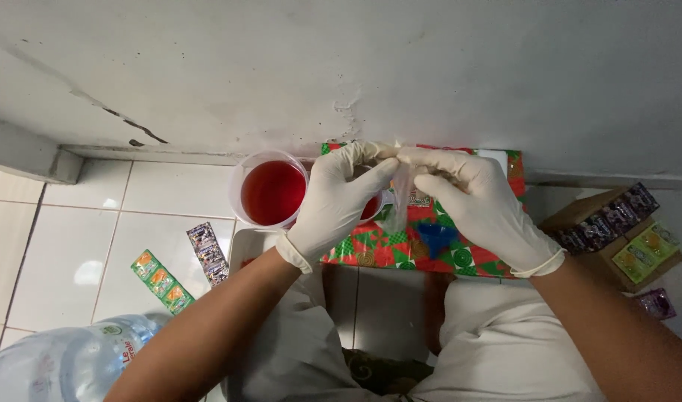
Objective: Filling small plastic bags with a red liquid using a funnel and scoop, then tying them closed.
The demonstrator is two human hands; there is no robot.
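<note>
Clear plastic pouch [402,195] is pinched shut-fingered at its top between left hand [339,199] and right hand [471,205], being opened. Red-liquid cup [272,190] sits just left of the fingers; pouring likely calls for a held-open mouth.

gloved hands [408,197] pinch clear plastic bag [400,195] open.

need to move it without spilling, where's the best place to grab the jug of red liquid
Grip the clear jug around its side wall just under the rim, coming from its left over the white tiles. It stands upright, open-topped and nearly full, and the gloved left hand crowds its right side, so a low, level wrap-around hold looks safest.
</note>
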